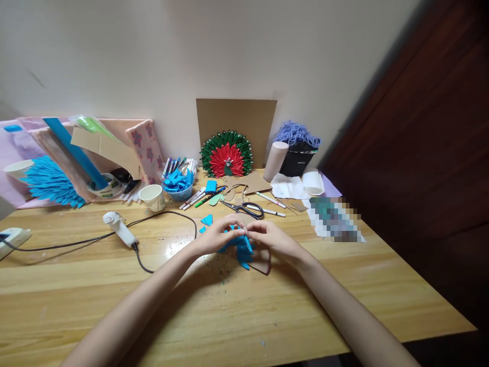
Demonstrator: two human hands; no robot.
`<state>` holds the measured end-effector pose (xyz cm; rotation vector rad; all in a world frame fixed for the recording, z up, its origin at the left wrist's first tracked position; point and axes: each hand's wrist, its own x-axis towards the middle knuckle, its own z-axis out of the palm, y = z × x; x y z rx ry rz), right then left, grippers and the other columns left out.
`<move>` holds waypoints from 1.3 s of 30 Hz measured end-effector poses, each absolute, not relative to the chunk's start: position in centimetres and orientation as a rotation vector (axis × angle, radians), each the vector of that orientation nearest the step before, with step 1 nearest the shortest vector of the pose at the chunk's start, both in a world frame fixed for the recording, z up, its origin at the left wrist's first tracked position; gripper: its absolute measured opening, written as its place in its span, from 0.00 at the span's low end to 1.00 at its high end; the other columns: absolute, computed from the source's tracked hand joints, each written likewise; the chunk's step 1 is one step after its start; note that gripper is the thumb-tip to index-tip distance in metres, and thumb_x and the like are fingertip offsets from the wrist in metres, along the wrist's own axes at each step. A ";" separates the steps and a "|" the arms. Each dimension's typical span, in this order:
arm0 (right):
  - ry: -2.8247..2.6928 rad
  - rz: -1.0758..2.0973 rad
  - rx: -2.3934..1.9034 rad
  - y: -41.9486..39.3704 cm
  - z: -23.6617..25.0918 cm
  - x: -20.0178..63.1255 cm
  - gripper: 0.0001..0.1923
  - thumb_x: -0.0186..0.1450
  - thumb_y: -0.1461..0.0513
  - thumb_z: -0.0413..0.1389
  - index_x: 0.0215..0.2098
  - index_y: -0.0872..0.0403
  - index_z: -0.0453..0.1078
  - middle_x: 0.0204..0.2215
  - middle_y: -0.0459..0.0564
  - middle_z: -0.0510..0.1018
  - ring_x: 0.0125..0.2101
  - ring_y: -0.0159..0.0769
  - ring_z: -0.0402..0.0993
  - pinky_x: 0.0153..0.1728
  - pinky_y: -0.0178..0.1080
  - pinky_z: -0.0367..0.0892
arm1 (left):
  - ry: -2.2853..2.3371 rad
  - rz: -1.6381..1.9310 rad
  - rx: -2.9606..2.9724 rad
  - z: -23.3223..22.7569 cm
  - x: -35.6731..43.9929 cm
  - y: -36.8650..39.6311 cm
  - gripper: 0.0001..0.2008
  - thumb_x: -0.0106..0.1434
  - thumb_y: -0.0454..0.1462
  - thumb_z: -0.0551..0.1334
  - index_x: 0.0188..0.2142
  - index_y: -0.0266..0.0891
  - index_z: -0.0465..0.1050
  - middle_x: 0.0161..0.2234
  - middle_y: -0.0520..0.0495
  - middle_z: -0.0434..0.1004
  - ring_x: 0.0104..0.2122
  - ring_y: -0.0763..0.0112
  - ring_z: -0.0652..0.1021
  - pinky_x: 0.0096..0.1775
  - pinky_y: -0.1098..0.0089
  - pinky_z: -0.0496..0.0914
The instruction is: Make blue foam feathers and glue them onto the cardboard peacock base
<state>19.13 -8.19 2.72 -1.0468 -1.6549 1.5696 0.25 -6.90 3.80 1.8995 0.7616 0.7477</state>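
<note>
Hands are meeting over the middle of the wooden surface [229, 316] in the head view: the left hand [219, 235] and the right hand [272, 239] are pinching together, fingertips touching, on a blue paper fan [240, 245] that is lying on a piece of brown card [263, 264], just below the fingers. Small blue paper triangles [207, 220] are lying just beyond the left hand. Scissors [244, 207] are resting behind the hands, with markers [198, 196] scattered beside them. A white glue gun [119, 228] is lying to the left, its black cord curling toward the hands. A paper cup [153, 197] and a bowl of blue paper pieces [178, 184] are standing farther back. A green and red paper fan [226, 154] is leaning against a cardboard sheet [237, 122] at the wall.
</note>
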 end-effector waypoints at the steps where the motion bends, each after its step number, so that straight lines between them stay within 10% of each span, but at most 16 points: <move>1: -1.608 1.651 -1.018 -8.4 2.4 19.1 0.17 0.55 0.52 0.58 0.33 0.58 0.72 0.27 0.47 0.72 0.27 0.30 0.66 0.29 0.33 0.60 | 0.753 0.742 1.890 3.5 0.4 -6.8 0.09 0.60 0.40 0.56 0.33 0.38 0.72 0.36 0.47 0.72 0.39 0.69 0.71 0.43 0.69 0.65; 11: -1.274 2.045 -0.981 -8.9 1.7 20.2 0.14 0.51 0.56 0.63 0.31 0.57 0.71 0.25 0.43 0.69 0.26 0.25 0.63 0.29 0.30 0.58 | 0.688 0.733 1.773 1.5 0.4 -6.5 0.10 0.57 0.42 0.59 0.29 0.37 0.73 0.35 0.45 0.73 0.38 0.68 0.72 0.44 0.67 0.65; 39: -1.050 1.674 -1.207 -6.9 0.3 21.7 0.13 0.47 0.57 0.63 0.26 0.56 0.67 0.20 0.41 0.67 0.21 0.24 0.60 0.24 0.31 0.55 | 1.502 0.532 1.977 0.9 -3.4 -3.0 0.16 0.58 0.42 0.51 0.37 0.35 0.72 0.38 0.42 0.76 0.39 0.61 0.74 0.41 0.64 0.65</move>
